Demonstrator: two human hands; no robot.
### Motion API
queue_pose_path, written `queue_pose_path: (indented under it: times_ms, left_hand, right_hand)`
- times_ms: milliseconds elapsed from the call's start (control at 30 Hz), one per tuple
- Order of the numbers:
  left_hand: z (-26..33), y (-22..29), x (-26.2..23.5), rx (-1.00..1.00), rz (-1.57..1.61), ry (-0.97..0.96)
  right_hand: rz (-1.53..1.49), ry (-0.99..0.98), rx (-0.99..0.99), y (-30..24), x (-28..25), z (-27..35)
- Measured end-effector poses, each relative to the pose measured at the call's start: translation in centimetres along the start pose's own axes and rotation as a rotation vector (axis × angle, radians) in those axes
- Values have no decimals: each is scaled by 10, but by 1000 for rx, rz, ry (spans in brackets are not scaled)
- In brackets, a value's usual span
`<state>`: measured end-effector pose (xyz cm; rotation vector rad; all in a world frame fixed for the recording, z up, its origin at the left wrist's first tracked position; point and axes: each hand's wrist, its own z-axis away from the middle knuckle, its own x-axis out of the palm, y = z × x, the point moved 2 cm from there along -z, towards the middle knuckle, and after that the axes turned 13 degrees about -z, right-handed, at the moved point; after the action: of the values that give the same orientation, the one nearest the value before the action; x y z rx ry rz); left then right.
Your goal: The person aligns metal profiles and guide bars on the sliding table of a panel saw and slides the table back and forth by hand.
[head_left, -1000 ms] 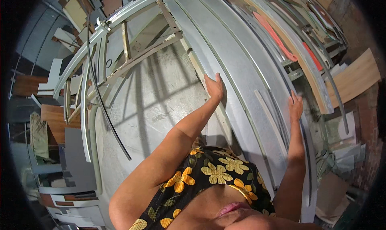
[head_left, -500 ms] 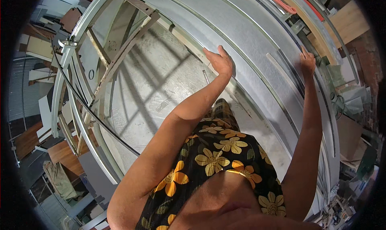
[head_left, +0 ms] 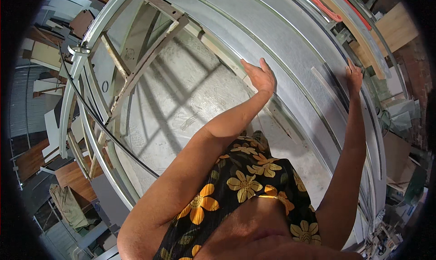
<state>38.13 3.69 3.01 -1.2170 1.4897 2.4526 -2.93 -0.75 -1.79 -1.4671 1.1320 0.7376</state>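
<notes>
Left hand is open, thumb spread, apparently gripping nothing, at the near edge of the long silvery panel, perhaps for support; a short pale strip lies lengthwise on top, seemingly following the panel's ribs (bowed by the lens); farther right, the right hand reaches the far edge, its hold unclear.

The desk reads silvery grey to me from afar, its grooves dull green; I see a black garment with yellow-orange flowers, and a coral-red strip.
</notes>
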Motion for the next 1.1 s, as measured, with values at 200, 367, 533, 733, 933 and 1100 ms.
queue_pose_path:
  times_ms: [200, 367, 533, 733, 933, 1100]
  left_hand:
    - [3, -5, 10, 26, -16, -24]
    - [6, -12, 17, 75, 7, 14]
    - [1, -16, 16, 42, 0, -2]
    - [4, -10, 25, 71, -2, -14]
    - [-6, -26, 49, 91, 72, -8]
    - [-2, -23, 61, 185, 13, 86]
  right_hand:
    - [273, -54, -76, 3, -8, 1]
    - [185, -25, -94, 8, -14, 7]
    - [95, -9, -66, 8, 0, 0]
    - [95, 30, -79, 46, 6, -3]
    - [84, 79, 15, 9, -9, -4]
    - [161, 113, 125, -7, -25, -5]
